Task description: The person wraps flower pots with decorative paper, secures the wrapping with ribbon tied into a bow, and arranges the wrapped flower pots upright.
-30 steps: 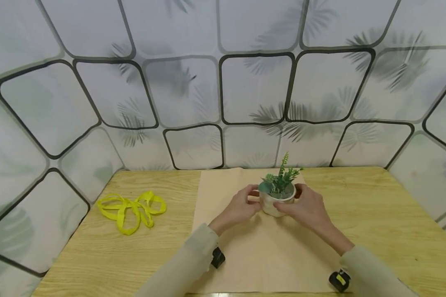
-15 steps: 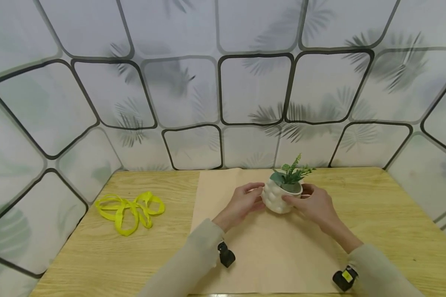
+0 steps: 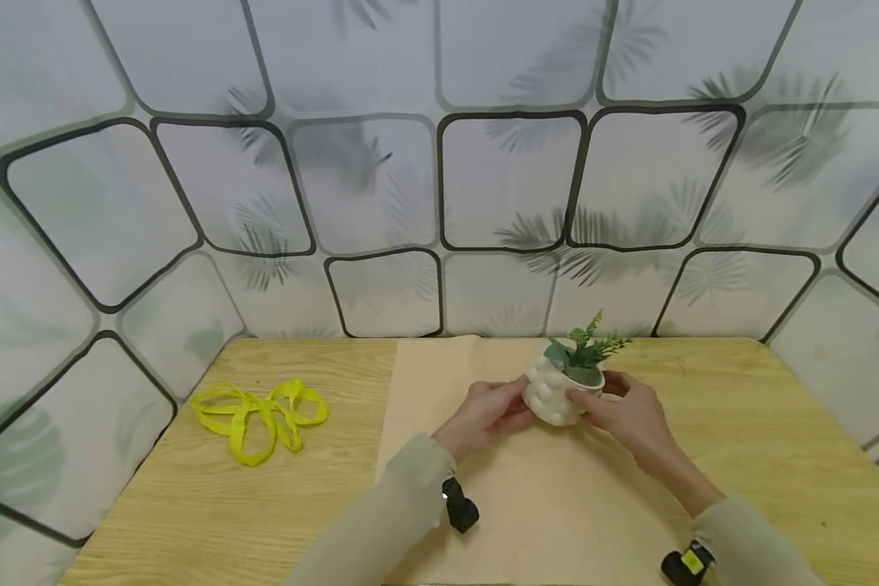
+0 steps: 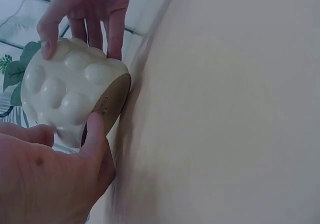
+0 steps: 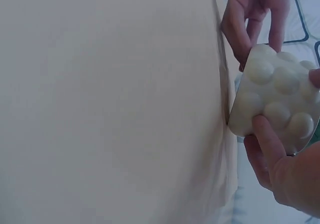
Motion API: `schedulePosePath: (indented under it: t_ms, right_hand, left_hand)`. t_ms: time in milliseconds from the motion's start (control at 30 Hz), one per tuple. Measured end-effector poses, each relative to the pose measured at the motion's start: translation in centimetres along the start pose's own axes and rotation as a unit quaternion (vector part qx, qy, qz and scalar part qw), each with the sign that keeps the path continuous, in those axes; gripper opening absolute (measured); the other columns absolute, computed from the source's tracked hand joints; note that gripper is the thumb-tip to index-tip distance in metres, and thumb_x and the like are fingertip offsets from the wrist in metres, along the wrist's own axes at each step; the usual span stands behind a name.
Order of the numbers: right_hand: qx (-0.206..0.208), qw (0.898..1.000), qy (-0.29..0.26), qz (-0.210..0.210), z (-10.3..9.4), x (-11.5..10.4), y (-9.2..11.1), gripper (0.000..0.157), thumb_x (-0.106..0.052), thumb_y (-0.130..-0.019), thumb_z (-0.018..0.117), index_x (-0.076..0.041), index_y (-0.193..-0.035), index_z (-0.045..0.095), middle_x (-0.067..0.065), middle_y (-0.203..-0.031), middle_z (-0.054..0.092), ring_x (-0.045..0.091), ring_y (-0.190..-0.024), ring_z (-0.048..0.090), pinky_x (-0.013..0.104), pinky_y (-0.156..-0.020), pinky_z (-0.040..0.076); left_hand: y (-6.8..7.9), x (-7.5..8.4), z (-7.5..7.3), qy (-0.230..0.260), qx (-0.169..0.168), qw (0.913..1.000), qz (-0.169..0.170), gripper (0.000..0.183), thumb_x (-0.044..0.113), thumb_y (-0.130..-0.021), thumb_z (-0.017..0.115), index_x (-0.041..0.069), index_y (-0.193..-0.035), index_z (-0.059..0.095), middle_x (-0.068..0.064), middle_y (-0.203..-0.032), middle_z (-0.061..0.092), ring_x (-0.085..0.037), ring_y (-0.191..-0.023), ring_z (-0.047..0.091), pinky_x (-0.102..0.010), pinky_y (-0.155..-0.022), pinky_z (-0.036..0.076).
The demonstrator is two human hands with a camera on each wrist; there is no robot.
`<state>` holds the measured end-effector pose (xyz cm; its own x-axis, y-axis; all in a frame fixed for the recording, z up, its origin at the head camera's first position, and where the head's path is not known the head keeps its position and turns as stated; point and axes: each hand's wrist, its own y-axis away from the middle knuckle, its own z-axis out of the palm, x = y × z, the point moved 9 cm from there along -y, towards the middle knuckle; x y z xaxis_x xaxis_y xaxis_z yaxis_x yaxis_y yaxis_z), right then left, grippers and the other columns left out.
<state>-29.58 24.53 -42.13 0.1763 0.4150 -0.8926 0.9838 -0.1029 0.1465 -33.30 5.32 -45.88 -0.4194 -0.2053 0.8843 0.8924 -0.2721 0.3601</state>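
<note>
A small potted plant, its white pot (image 3: 555, 399) covered in round bumps, is tilted over the paper sheet, with green leaves (image 3: 589, 352) leaning right. My right hand (image 3: 633, 417) grips the pot by its right side, near the rim. On the other side, my left hand (image 3: 487, 413) holds the lower edge. The left wrist view shows the pot's brown underside (image 4: 114, 99) turned outward, with a digit of the left hand (image 4: 55, 176) pressed against it. Both hands also meet on the pot (image 5: 272, 91) in the right wrist view.
A tan paper sheet (image 3: 527, 505) lies on the wooden table (image 3: 322, 496) beneath the arms. To the left is a loosely looped yellow ribbon (image 3: 260, 415). A patterned curtain (image 3: 381, 179) encloses the back and sides.
The pot has shifted right and tipped, its opening and leaves leaning right and its bumpy side turned up. The left hand has moved right with it, now at the lower edge.
</note>
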Motion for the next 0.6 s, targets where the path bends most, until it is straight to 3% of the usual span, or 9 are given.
schedulePosePath:
  t_ms: [233,467,600]
  right_hand:
    - [0.015,0.999,-0.031,-0.011,-0.04,-0.19,-0.08,0.094,-0.045,-0.090,0.078,0.003,-0.157,0.032,0.026,-0.147,0.051,0.004,-0.097,0.067,0.023,-0.083,0.061]
    - [0.009,0.998,-0.064,0.000,0.45,0.13,0.31,0.090,-0.041,-0.093,0.076,0.004,-0.156,0.031,0.027,-0.146,0.050,0.004,-0.096,0.067,0.026,-0.084,0.062]
    - [0.010,0.995,-0.099,-0.006,0.37,-0.51,0.35,0.090,-0.039,-0.094,0.074,0.005,-0.157,0.028,0.027,-0.146,0.049,-0.002,-0.091,0.067,0.024,-0.085,0.061]
  left_hand:
    - [0.11,0.15,-0.07,0.004,0.004,0.9999,-0.008,0.035,0.012,-0.100,0.066,-0.014,-0.124,0.063,-0.020,-0.108,0.074,-0.020,-0.094,0.074,-0.040,-0.096,0.059]
    - [0.40,-0.40,-0.17,0.022,0.000,0.9996,-0.015,0.036,0.012,-0.100,0.066,-0.014,-0.125,0.064,-0.018,-0.107,0.074,-0.018,-0.093,0.073,-0.038,-0.095,0.060]
    - [0.47,0.37,-0.08,0.021,0.007,0.9997,-0.005,0.036,0.016,-0.100,0.068,-0.011,-0.124,0.066,-0.017,-0.111,0.074,-0.019,-0.096,0.074,-0.033,-0.093,0.060]
